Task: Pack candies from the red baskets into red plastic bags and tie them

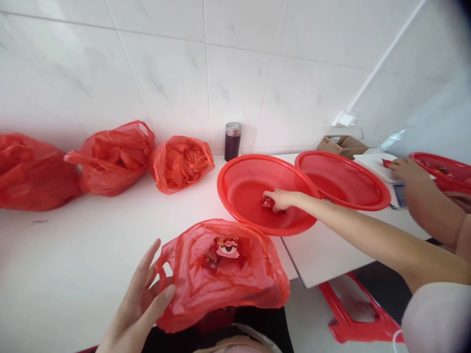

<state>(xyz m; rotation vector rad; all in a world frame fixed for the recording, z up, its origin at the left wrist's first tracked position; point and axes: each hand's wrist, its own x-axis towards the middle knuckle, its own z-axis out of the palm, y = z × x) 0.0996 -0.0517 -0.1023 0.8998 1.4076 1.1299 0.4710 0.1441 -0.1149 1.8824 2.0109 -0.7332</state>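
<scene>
My left hand (142, 304) grips the edge of a translucent red plastic bag (235, 289) at the near edge of the white table, thumb pressed on the plastic. Small red packets (226, 247) show through the bag. My right hand (283, 199) reaches into a round red mesh basket (235, 169) and is closed on a small red packet (267, 202) near the basket's bottom.
A second red mesh basket (342, 179) overlaps the first on the right. Three filled red bags (114, 157) and a dark flask (232, 141) stand along the tiled wall. Another person's hand (406, 169) rests on a white tray (371, 162) beside a third red basket (445, 171). A red stool (353, 314) stands below.
</scene>
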